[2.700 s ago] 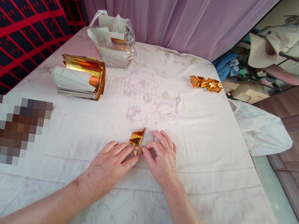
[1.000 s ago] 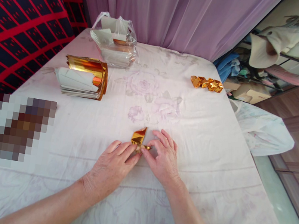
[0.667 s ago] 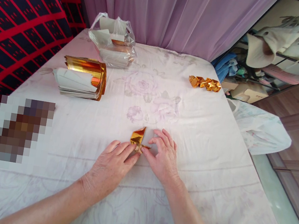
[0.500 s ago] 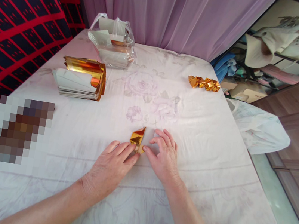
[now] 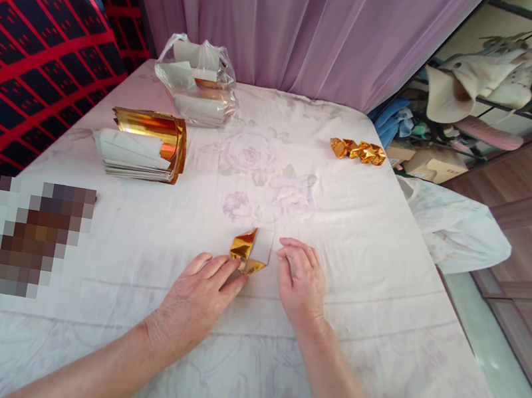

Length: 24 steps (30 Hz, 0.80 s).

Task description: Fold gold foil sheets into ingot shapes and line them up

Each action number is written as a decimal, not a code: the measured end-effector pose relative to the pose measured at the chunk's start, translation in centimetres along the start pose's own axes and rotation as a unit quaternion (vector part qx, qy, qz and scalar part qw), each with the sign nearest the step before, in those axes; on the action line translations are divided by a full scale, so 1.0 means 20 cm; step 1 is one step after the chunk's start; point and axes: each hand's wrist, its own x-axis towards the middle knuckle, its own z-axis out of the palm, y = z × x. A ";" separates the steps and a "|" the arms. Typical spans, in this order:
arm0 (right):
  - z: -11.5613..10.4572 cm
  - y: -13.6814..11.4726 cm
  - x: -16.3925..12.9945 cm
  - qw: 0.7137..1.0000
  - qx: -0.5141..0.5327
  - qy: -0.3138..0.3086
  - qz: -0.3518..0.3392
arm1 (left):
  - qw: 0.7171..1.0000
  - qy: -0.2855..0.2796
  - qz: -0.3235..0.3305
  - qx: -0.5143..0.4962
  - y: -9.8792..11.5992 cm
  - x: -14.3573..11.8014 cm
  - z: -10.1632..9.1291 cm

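On the white floral cloth [image 5: 370, 242], in front of the gold-and-white paper stack [image 5: 146, 146] and toward the near edge, lay a small partly folded piece of gold foil paper [image 5: 248, 253], one flap raised. The left hand [image 5: 194, 299] rested flat on the cloth, its fingertips [image 5: 237, 280] pressing down on the near corner of the foil paper. The right hand [image 5: 301, 285] lay just beside the foil paper, fingers loosely curled and grasping nothing, apart from it. Beyond the paper stack stood a clear plastic bag [image 5: 198, 81] of sheets. Well to the right of the stack, near the far edge, lay a cluster of folded gold pieces [image 5: 357, 151].
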 end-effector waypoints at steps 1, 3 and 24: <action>-0.01 -0.01 0.00 1.000 0.018 -0.001 -0.006 | 1.000 -0.001 0.001 0.001 0.00 0.00 0.00; -0.01 -0.03 -0.01 0.998 0.042 -0.024 -0.029 | 1.000 0.000 0.003 0.003 0.00 0.00 0.00; 0.02 -0.06 -0.02 0.989 0.001 -0.135 -0.054 | 1.000 0.001 0.020 0.010 0.00 0.00 -0.02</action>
